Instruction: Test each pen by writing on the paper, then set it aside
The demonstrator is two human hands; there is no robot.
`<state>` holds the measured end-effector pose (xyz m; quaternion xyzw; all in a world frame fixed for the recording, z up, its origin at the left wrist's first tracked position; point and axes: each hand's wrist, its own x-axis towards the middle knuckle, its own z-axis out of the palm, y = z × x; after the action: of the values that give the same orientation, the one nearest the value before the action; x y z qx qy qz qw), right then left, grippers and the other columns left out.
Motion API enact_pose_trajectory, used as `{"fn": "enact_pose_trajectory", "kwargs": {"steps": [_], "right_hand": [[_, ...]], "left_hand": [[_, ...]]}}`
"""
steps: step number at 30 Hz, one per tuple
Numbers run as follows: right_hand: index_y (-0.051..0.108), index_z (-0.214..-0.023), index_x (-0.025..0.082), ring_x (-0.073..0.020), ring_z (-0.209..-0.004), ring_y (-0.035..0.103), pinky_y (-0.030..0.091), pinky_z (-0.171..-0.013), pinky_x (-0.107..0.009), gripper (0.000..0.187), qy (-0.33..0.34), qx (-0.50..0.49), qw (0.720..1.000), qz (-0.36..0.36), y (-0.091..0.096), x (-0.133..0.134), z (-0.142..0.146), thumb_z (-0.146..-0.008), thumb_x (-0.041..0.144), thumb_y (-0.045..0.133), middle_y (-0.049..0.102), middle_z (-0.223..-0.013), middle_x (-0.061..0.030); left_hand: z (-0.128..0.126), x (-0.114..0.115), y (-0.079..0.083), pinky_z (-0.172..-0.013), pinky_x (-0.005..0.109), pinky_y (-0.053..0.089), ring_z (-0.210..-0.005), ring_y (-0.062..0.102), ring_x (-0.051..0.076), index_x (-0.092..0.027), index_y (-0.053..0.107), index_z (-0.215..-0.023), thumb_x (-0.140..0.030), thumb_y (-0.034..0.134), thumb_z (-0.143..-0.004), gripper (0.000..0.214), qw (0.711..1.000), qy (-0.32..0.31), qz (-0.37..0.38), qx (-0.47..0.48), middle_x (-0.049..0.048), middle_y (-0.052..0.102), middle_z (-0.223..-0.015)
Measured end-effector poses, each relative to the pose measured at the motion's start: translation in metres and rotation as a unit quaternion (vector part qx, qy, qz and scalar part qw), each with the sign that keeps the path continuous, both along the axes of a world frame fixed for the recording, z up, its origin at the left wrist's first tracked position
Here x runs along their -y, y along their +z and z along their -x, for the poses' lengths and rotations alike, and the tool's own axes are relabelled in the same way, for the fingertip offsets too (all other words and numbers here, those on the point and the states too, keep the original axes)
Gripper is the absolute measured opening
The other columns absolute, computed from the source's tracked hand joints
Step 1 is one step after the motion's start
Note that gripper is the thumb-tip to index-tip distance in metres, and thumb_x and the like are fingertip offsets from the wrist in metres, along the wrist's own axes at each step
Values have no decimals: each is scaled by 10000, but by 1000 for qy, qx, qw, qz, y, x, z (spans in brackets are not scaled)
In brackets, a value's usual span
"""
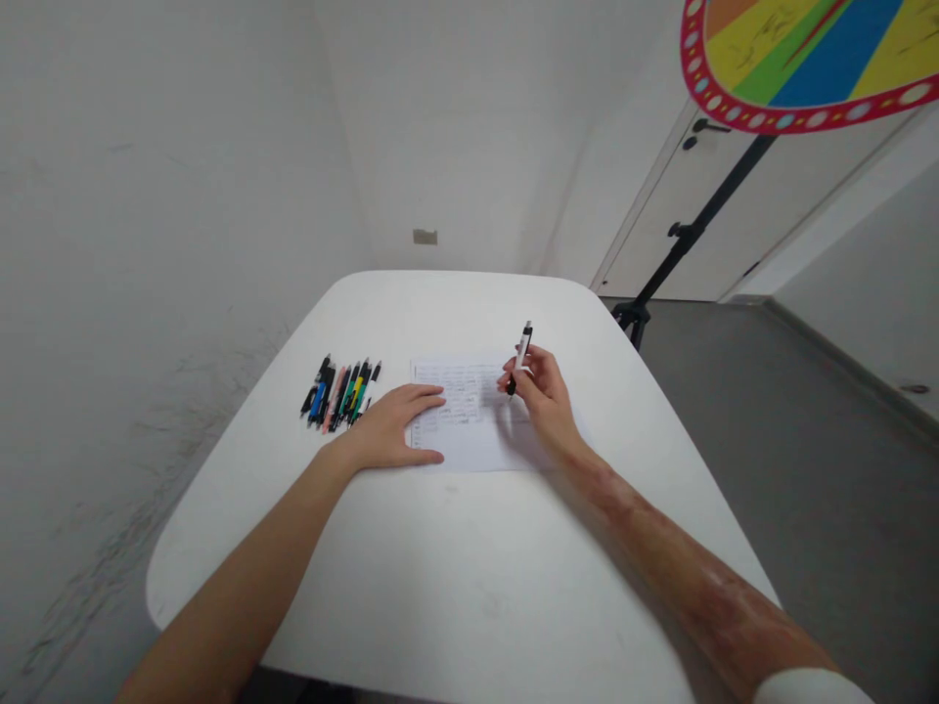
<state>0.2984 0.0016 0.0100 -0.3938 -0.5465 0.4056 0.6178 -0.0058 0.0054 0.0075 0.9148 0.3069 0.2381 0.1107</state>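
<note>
A sheet of paper (pixel 476 450) with lines of handwriting lies on the white table. My left hand (pixel 396 427) rests flat on its left edge, thumb and fingers spread apart. Above the right part of the sheet, my right hand (pixel 541 391) grips a white and black pen (pixel 523 346) between thumb and fingers. The pen is tilted, its tip pointing down just over the paper; whether it touches, I cannot tell. Left of my left hand lies a row of several pens (pixel 339 391) in black, blue, pink, green, yellow and white, side by side.
The white table (pixel 440 567) has rounded corners and stands close to the left wall (pixel 183 176). At the upper right a colourful wheel (pixel 807 59) is mounted on a black stand (pixel 690 235), in front of a door (pixel 792 205). Grey floor (pixel 792 391) shows to the right.
</note>
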Motion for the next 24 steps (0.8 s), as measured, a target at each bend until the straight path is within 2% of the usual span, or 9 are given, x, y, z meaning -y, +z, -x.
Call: {"fn": "enact_pose_trajectory", "kwargs": {"steps": [2, 4, 8, 11, 14, 20, 24], "right_hand": [[562, -1089, 289, -175, -729, 612, 582, -706, -339, 200, 3, -102, 994, 44, 6, -12, 6, -919, 345, 652, 613, -919, -5], [542, -914, 269, -149, -558, 448, 475, -543, -294, 214, 22, -213, 973, 90, 13, -21, 12, -902, 454, 648, 456, -704, 39], [331, -659, 276, -138, -471, 227, 279, -411, -294, 647, 81, -306, 937, 150, 26, -30, 24, -923, 835, 521, 244, -553, 67], [210, -617, 284, -138, -462, 158, 232, -399, -311, 747, 93, -320, 928, 167, 30, -27, 30, -900, 931, 451, 171, -508, 73], [192, -597, 287, -143, -464, 156, 225, -402, -321, 712, 102, -345, 918, 168, 29, -22, 31, -926, 881, 407, 159, -499, 64], [171, -611, 274, -130, -465, 151, 221, -398, -308, 676, 101, -433, 877, 180, 29, -17, 27, -905, 776, 516, 177, -503, 62], [159, -619, 274, -132, -475, 136, 198, -405, -308, 664, 95, -464, 858, 197, 30, -16, 28, -922, 766, 485, 170, -506, 65]], "left_hand": [[-2, 1, -3, -1222, 604, 521, -1439, 620, 384, -263, 627, -1544, -592, 962, -778, 898, 1000, 4, -11, 0, 162, 622, -1595], [-4, 2, -4, -1229, 598, 516, -1447, 612, 385, -251, 617, -1553, -603, 937, -809, 882, 1000, 7, -19, -5, 166, 613, -1604], [-7, 4, -4, -1248, 608, 489, -1480, 583, 390, -239, 595, -1572, -614, 900, -850, 869, 999, 4, -21, -23, 174, 580, -1637], [-8, 4, -4, -1274, 623, 452, -1514, 551, 391, -247, 569, -1596, -619, 881, -869, 874, 1000, 2, -17, -26, 173, 551, -1666], [-9, 4, -4, -1283, 632, 436, -1521, 542, 393, -249, 560, -1602, -631, 870, -876, 877, 1000, 2, -11, -27, 172, 541, -1674], [-9, 3, -2, -1307, 617, 407, -1547, 513, 388, -227, 555, -1608, -680, 830, -889, 893, 999, 9, 10, -47, 171, 516, -1695], [-9, 3, -1, -1337, 594, 370, -1571, 487, 378, -238, 536, -1629, -710, 794, -903, 904, 998, 16, 27, -57, 157, 499, -1712]]}}
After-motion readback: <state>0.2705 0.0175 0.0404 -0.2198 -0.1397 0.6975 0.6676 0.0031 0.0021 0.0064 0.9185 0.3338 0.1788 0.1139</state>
